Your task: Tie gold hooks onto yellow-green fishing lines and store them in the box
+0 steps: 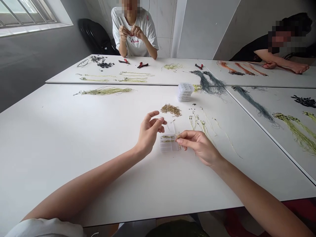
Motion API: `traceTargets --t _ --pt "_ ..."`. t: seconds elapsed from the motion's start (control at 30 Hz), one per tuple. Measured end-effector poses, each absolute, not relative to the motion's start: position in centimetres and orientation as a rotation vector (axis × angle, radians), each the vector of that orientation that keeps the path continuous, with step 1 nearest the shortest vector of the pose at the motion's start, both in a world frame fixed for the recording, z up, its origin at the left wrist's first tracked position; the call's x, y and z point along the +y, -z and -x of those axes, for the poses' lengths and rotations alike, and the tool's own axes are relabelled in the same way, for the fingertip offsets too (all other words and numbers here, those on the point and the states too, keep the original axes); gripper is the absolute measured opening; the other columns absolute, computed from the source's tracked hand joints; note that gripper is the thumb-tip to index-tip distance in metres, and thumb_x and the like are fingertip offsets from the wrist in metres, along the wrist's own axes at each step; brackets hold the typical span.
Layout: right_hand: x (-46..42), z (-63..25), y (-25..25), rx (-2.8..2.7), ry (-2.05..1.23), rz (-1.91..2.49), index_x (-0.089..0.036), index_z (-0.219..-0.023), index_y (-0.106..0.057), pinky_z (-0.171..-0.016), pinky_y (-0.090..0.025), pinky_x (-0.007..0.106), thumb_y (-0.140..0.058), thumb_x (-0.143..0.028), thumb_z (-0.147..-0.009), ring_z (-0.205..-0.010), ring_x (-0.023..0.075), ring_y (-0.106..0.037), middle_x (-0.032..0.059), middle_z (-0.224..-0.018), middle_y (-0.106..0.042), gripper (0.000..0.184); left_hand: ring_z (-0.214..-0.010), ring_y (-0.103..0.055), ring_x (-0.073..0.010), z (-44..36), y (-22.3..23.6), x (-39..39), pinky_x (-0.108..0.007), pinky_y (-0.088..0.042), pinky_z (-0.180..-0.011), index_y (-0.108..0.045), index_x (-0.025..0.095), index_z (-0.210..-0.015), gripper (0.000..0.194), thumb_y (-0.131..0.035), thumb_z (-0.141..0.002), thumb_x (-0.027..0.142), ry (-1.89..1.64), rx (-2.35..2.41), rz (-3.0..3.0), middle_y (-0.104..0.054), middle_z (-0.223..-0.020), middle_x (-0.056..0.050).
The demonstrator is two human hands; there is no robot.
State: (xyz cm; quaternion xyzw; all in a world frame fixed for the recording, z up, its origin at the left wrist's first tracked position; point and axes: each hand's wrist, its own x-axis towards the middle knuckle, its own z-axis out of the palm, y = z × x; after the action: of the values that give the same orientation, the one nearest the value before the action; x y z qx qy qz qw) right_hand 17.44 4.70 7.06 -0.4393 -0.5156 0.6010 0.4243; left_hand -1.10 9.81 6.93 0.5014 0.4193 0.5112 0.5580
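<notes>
A small clear plastic box [166,148] is lying on the white table [98,131], its lid [172,129] standing open on the far side. Two yellowish strands [168,141] are occupying its compartments. The right hand [198,144] is pinching a small metal piece [178,134] between thumb and forefinger, above the box's right edge, and is partly blocking that edge from view. The left hand [150,130] is hovering just left of and beyond the box, loosely curled, with its forefinger lifted off the thumb. The box is thus lying between the hands, slightly to the near side of the left.

The opened box is extending near to far; the strands are running left to right. The held piece is too small for its pointing end to be told.

A brass-coloured pile [170,110] is sitting just beyond the left fingertips. Loose yellow-green cords [202,124] are spreading on the far side of the right hand, which is hiding some near ends. Farther off, a stack of clear boxes [184,92] is standing beside a grey-blue bundle [206,82]; a yellow-green bundle [106,91] is lying to the left. Pliers [142,65] are resting before a far co-worker [134,39], who is handling strands. Another co-worker [264,49] is leaning over at far right, near orange bundles [243,69].
</notes>
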Motion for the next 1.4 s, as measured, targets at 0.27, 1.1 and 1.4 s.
traceTargets --t 0.27,1.1,1.4 --pt "4.8 -17.6 -7.4 -1.310 -1.473 1.115 -0.018 -0.072 -0.069 -0.064 -0.038 0.028 -0.070 -0.028 -0.080 -0.065 0.0114 -0.044 -0.0004 -0.070 -0.057 0.013 -0.069 -0.060 -0.0104 1.8 -7.9 9.6 -0.026 -0.053 -0.067 -0.067 0.018 -0.100 0.018 -0.058 -0.087 0.026 -0.822 0.858 -1.873 -0.066 -0.107 -0.006" --pt "4.9 -18.3 -7.1 -1.403 -1.563 1.157 -0.017 -0.085 -0.071 -0.063 -0.049 0.030 -0.070 -0.033 -0.082 -0.056 0.0112 -0.058 0.0038 -0.073 -0.069 0.016 -0.065 -0.054 -0.0116 2.6 -7.7 10.6 -0.028 -0.045 -0.064 -0.066 0.017 -0.098 0.023 -0.043 -0.098 0.022 -0.789 0.529 -2.921 -0.064 -0.087 -0.006" --pt "4.8 -18.1 -7.2 -1.390 -1.557 1.169 -0.016 -0.090 -0.071 -0.062 -0.050 0.029 -0.071 -0.034 -0.081 -0.055 0.0113 -0.058 0.0043 -0.074 -0.069 0.020 -0.070 -0.058 -0.0123 2.5 -7.6 10.6 -0.027 -0.046 -0.067 -0.063 0.016 -0.100 0.020 -0.044 -0.097 0.021 -0.813 0.536 -2.869 -0.064 -0.088 -0.006"
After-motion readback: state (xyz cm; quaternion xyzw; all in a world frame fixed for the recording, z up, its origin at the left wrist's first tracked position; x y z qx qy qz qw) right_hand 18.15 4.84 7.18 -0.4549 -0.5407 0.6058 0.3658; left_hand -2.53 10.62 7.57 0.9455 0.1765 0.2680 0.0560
